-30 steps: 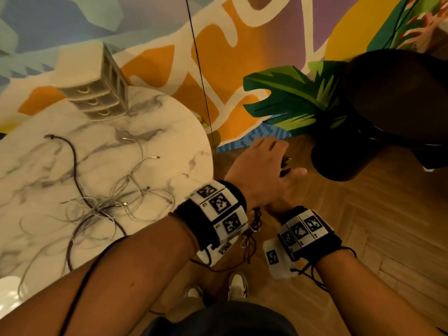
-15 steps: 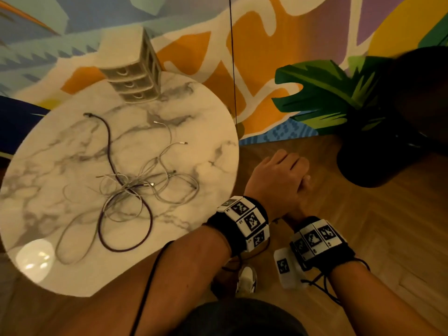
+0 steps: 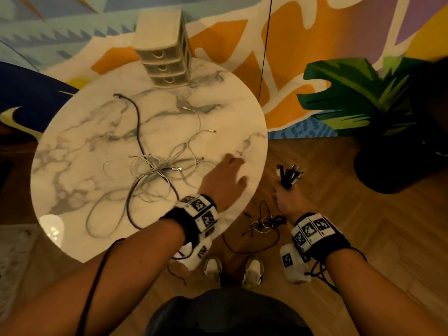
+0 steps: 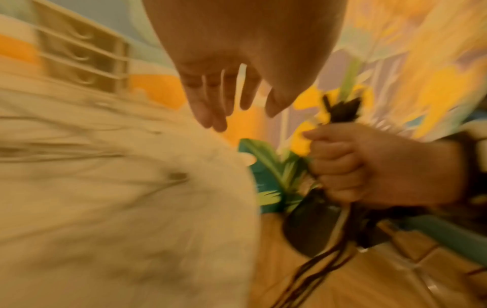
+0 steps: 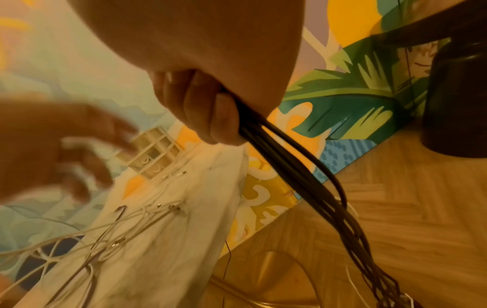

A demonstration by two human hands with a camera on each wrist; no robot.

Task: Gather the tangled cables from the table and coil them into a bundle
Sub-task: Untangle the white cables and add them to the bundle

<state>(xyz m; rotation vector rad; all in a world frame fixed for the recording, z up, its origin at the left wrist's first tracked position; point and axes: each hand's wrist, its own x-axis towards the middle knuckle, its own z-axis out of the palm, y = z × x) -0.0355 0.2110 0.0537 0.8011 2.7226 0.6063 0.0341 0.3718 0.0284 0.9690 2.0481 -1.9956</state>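
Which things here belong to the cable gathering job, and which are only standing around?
Belong to the job:
- tangled cables on the marble table
- dark cable bundle, gripped by the right hand
- left hand, open, above the table

Only standing around:
- small drawer unit
- dark plant pot

Dim warm light, glare on table point(image 3: 52, 229), blurred wrist views, wide-angle bending

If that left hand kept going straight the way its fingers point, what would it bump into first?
Probably bare marble: the left hand hovers open over the table, fingers aimed past the cable tangle, which lies to its left. Height above the top is unclear.
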